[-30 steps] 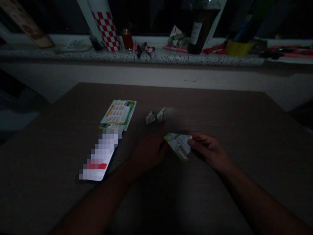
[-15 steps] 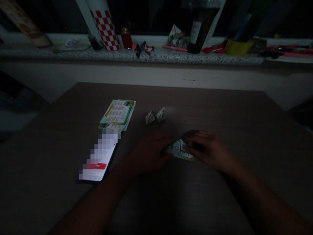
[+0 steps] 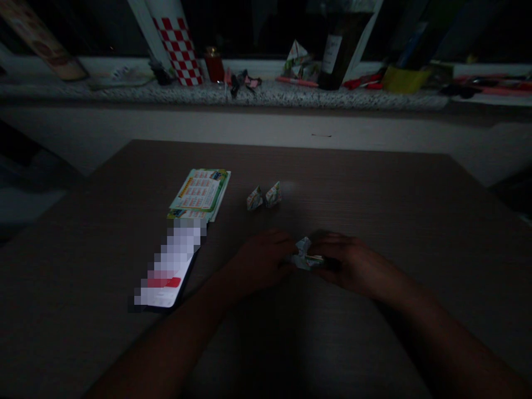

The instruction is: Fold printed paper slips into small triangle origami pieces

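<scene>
Between my two hands is a small folded piece of printed paper (image 3: 303, 257), pale with green edges. My left hand (image 3: 264, 257) pinches its left end, thumb below and fingers above. At its right end my right hand (image 3: 347, 257) is closed on the paper too, with the fingertips partly in shadow. The paper is bent up in the middle, and its ends are hidden by my fingers. Beyond my left hand stand two small folded paper pieces (image 3: 255, 199) side by side. The dim light blurs the fold details.
A stack of printed calendar cards (image 3: 201, 191) lies left on the wooden table (image 3: 374, 183), touching or very near a lit phone (image 3: 166, 277). On the stone sill (image 3: 266, 100) behind stand a checkered tube (image 3: 180, 50), a red jar (image 3: 214, 65), a dark bottle (image 3: 332, 55) and a folded paper form (image 3: 297, 58).
The paper was flatter, with a wide strip showing; now it is folded and bunched up between my hands. My right hand has curled over its right end. My left hand has barely moved.
</scene>
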A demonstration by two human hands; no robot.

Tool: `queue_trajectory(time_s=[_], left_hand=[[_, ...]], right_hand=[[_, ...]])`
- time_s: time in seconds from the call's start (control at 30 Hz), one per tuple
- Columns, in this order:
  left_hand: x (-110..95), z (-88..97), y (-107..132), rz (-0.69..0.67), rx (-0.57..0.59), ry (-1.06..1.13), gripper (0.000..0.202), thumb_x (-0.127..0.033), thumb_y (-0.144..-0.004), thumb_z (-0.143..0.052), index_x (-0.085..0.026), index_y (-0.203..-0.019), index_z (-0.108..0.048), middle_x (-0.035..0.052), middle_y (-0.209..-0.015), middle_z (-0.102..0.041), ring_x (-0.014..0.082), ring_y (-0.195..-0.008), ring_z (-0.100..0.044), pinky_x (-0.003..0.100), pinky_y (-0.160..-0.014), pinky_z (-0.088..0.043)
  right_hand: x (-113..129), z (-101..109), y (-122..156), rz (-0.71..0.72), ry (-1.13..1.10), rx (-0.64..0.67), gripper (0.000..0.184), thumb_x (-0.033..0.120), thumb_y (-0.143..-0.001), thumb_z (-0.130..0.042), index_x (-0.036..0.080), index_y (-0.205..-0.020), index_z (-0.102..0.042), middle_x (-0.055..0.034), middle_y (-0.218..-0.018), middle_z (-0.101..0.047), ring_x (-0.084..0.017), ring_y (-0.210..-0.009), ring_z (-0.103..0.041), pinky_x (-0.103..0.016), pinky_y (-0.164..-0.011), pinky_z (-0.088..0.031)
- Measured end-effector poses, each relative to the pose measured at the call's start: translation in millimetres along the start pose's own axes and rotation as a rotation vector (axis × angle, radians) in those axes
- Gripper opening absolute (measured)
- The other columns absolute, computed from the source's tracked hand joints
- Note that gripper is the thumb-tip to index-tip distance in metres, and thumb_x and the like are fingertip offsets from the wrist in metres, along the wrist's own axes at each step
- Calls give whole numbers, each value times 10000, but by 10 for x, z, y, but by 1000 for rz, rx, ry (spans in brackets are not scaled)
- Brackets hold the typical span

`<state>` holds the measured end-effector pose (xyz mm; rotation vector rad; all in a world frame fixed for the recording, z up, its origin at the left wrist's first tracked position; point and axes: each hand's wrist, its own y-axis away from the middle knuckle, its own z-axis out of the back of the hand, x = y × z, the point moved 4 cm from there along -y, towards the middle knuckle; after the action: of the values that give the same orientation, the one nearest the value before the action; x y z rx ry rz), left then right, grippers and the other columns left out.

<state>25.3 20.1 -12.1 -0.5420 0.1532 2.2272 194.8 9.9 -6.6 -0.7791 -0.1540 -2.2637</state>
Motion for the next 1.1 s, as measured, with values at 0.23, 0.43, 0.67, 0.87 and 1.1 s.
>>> queue_trajectory(time_s=[0.23,0.43,0.67,0.87,1.1], left_hand=[[-46,5,-3,-5,16,-103,170,-280,-903,-520,-172,-958,-638,44,-949,-645,183,-867,-571,294,-746,-425],[-93,8,-9,-34,35,-175,230,-254,-942,-430,-166,-953,-643,51,-909,-641,183,-832,-563,311,-748,-422],[-84,12,-3,-5,24,-135,232,-316,-929,-461,-167,-975,-633,61,-954,-627,188,-874,-565,307,-768,-438],[-77,-31,-39,2,11,-138,202,-250,-929,-453,-169,-990,-628,61,-968,-629,180,-876,-565,298,-760,-442],[-78,-60,-70,39,-39,-132,189,-228,-924,-457,-152,-955,-627,60,-918,-625,172,-820,-560,290,-709,-436]], right_hand=[[4,6,13,-22,9,20,263,108,-781,-651,208,-1024,-651,-55,-1005,-673,-204,-954,-611,-337,-854,-480],[26,0,13,-28,44,24,221,102,-765,-642,196,-965,-650,-57,-1004,-670,-207,-964,-609,-329,-856,-479],[36,13,8,-4,90,0,251,79,-795,-575,206,-995,-659,-51,-950,-685,-193,-901,-628,-310,-798,-494],[30,1,8,-17,151,-23,242,118,-819,-573,215,-1024,-655,-45,-951,-693,-195,-865,-640,-312,-772,-502],[20,-16,12,-23,131,-51,193,163,-864,-575,222,-1031,-651,-54,-948,-684,-200,-868,-645,-319,-778,-514]])
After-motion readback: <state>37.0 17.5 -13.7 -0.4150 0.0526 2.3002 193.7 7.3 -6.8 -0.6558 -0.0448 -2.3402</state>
